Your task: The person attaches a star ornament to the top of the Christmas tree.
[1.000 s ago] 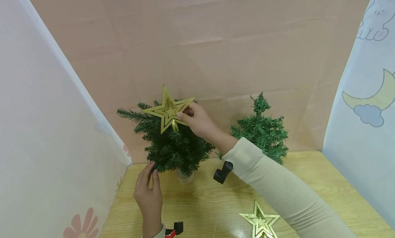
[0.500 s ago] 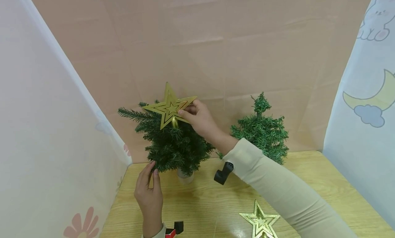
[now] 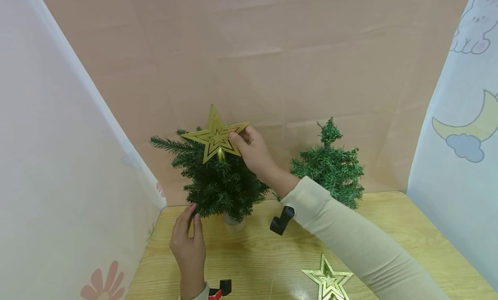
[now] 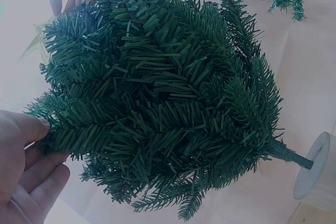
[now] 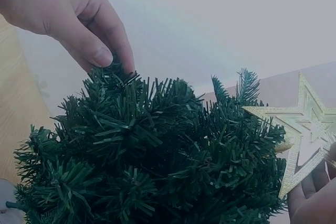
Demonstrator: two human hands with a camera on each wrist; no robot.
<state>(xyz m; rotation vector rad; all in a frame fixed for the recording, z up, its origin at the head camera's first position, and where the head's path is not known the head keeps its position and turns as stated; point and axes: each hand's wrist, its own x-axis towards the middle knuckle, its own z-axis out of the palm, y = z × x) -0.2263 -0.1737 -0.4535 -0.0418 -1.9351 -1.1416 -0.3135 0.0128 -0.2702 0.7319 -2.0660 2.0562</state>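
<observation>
Over the last second the gold openwork five-pointed star [image 3: 217, 138] has risen and turned slightly above the bushy dark-green artificial Christmas tree [image 3: 223, 187], near the far left corner of the pale wood-grain worktop [image 3: 256, 265], and the thumb of the right hand [image 3: 258, 155] has slid outward along it, apparently a small adjustment of hold. The right fingers pinch that star, the left hand's [image 3: 188, 244] pinch a low branch tip [image 4: 68, 135]. No brand, label or writing is readable.
</observation>
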